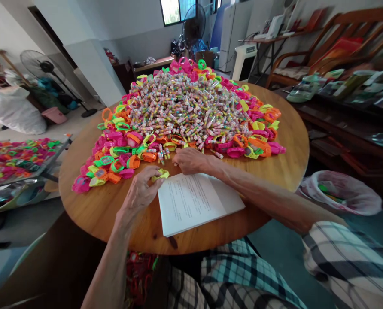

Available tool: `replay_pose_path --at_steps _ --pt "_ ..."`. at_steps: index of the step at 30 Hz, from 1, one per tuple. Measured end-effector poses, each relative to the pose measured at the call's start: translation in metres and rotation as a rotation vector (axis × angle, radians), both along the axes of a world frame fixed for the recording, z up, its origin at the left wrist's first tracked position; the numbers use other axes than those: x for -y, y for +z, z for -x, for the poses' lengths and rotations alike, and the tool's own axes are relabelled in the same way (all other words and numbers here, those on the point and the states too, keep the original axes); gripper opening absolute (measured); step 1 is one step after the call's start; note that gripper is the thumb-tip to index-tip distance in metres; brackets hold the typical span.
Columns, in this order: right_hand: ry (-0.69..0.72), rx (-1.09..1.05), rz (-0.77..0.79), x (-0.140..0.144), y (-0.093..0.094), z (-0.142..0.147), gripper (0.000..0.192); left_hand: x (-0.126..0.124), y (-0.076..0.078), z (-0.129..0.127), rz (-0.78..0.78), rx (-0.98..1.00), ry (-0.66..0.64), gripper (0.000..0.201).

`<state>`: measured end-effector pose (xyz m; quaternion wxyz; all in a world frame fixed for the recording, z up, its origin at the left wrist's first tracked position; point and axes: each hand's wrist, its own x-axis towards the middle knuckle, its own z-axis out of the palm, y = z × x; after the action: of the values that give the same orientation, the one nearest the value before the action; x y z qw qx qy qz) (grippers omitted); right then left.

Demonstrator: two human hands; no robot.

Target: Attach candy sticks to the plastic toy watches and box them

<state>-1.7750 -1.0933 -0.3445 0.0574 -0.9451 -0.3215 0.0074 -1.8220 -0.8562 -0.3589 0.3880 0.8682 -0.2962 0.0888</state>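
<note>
My left hand (143, 187) is closed on a yellow plastic toy watch (161, 174), held between thumb and fingers over the left edge of a white paper stack (191, 201). Just beyond the paper, my right hand (190, 160) is curled at the front of a large heap of small wrapped candy rolls (188, 103). Its fingertips point down and away, so what they grip is hidden. A few loose candy rolls (163, 153) lie to its left. Toy watches in pink, orange, green and yellow (114, 161) ring the candy heap.
Everything rests on a round wooden table (288, 159). A lined waste bin (341, 193) stands at the right, beside a dark shelf unit (339, 124). At the left, a lower table bears more bright toy watches (20, 159). A standing fan (46, 66) is farther back.
</note>
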Motion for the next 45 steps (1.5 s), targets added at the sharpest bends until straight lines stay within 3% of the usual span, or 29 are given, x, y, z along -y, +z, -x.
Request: replay_pose_path --at_steps 6,10,16,19,26,37,45 --pt "0.117 0.138 -0.118 0.000 0.006 0.021 0.025 -0.003 -0.006 0.007 -0.051 -0.031 -0.022 0.011" --pt "0.170 0.121 -0.153 -0.001 0.013 0.046 0.022 -0.001 -0.010 0.010 -0.068 -0.026 -0.008 0.012" --pt "0.098 0.075 -0.180 -0.002 -0.007 0.061 0.024 -0.002 -0.016 0.012 -0.042 -0.029 0.063 0.027" --pt "0.048 0.057 -0.263 -0.001 -0.015 0.062 0.025 -0.002 -0.016 0.010 -0.025 -0.047 0.033 0.037" --pt "-0.022 -0.014 -0.426 -0.001 -0.020 0.063 0.023 -0.001 -0.015 0.003 -0.026 -0.083 -0.020 0.030" --pt "0.053 0.090 -0.432 -0.002 -0.032 0.066 0.031 -0.002 -0.025 0.003 0.009 -0.056 -0.008 0.033" --pt "0.178 0.063 -0.207 0.000 -0.021 0.067 0.033 -0.002 -0.019 0.003 -0.007 -0.059 -0.043 0.031"
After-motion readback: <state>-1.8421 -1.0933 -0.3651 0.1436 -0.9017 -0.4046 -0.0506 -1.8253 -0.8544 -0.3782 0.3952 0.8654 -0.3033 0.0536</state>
